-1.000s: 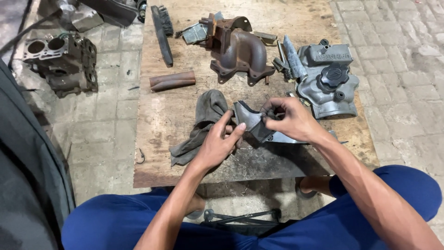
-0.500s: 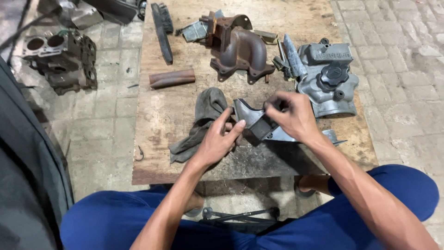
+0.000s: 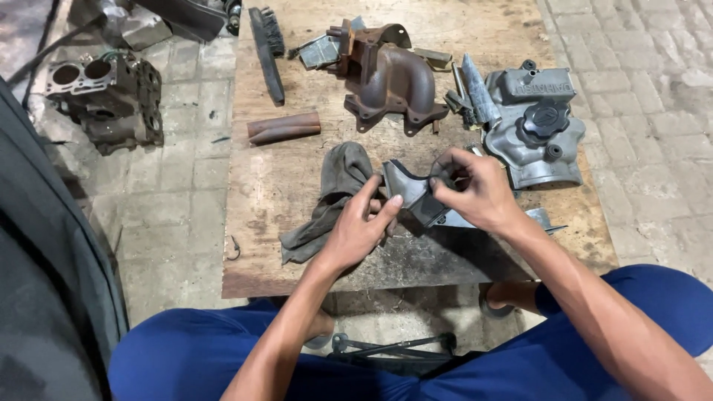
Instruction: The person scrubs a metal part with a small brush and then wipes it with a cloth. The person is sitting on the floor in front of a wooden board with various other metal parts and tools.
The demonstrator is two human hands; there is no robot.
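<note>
A dark metal bracket-like engine part [image 3: 411, 194] sits on the wooden board [image 3: 297, 171] between my hands. My left hand [image 3: 360, 226] grips its near left side, fingers curled over the edge. My right hand [image 3: 475, 191] holds its right end, thumb and fingers pinching a small dark ring-shaped piece [image 3: 444, 172] at the top. A grey oily rag [image 3: 330, 197] lies just left of the part, partly under my left hand.
A rusty exhaust manifold [image 3: 388, 78] stands at the board's far middle, a grey valve cover [image 3: 536, 122] at the right, a rusty pipe [image 3: 284, 127] and a black brush [image 3: 266, 52] at the left. An engine block [image 3: 104, 100] rests on the paved floor left.
My hands and the part have stayed in about the same spot. My right fingers have shifted slightly on the small ring piece at the part's top.
</note>
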